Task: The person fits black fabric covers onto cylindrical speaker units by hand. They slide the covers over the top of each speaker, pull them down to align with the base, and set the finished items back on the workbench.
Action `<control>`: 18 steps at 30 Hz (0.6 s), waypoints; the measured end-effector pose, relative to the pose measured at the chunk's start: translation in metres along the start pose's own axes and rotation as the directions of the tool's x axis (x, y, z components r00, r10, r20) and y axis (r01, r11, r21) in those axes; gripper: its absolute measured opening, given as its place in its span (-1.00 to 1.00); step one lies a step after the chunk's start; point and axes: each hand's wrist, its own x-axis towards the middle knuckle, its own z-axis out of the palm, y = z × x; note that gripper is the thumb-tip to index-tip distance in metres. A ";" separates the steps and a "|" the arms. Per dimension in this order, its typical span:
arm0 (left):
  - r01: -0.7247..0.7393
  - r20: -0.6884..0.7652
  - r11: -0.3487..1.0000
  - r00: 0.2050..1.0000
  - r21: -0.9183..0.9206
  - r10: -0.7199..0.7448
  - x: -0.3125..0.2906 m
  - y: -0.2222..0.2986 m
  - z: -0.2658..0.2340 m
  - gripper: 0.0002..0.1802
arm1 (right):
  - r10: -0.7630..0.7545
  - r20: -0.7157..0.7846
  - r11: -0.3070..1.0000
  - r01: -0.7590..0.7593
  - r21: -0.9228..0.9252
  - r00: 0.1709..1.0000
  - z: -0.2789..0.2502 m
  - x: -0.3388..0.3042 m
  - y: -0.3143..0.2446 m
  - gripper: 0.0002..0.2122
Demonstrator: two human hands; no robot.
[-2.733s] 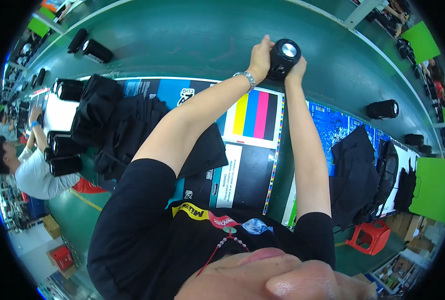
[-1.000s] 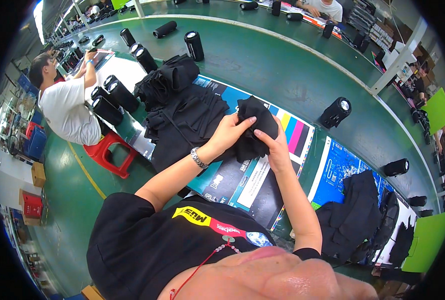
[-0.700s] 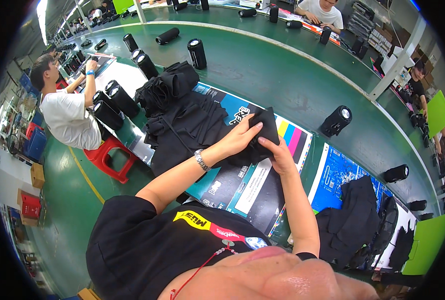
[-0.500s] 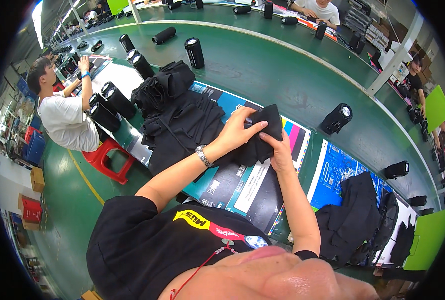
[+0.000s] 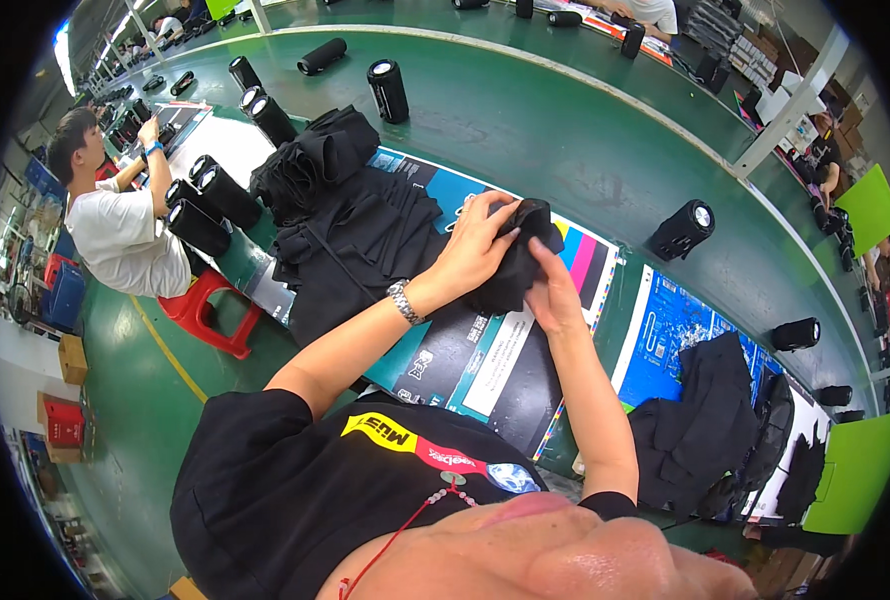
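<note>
A long green bench is overlaid by a dark printed sheet and, to its right, by a blue printed sheet. The dark sheet is partly covered at its left by a heap of black cloth. On the bare green surface, apart from the hands, a black cylinder is seen. Above the dark sheet a crumpled black cloth piece is held; whether anything is enclosed by it cannot be told. It is clasped by the left hand, fingers slightly spread and thumb pressed on; its right side is gripped by the right hand, thumb in front, other fingers mostly hidden. The step in hand is judged to be two-handed working of the piece; for the next move, even pressure from both sides is called for. White lettering is borne by the dark sheet, as is a pale panel of fine print.
</note>
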 end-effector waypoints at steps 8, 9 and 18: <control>0.379 0.109 0.913 0.925 -0.153 -0.365 -0.005 0.002 -0.003 -0.76 | -0.143 -0.005 0.963 0.138 -0.232 0.990 0.004 -0.005 0.006 -0.61; 0.376 0.074 0.882 0.926 -0.284 -0.371 -0.007 -0.009 0.001 -0.75 | -0.157 0.008 0.962 0.155 -0.226 0.988 0.006 -0.004 0.007 -0.59; 0.550 0.477 0.072 0.776 -0.832 -0.412 -0.006 -0.008 -0.034 -0.72 | 0.002 -0.086 0.999 0.003 0.054 0.996 0.018 -0.003 -0.010 -0.71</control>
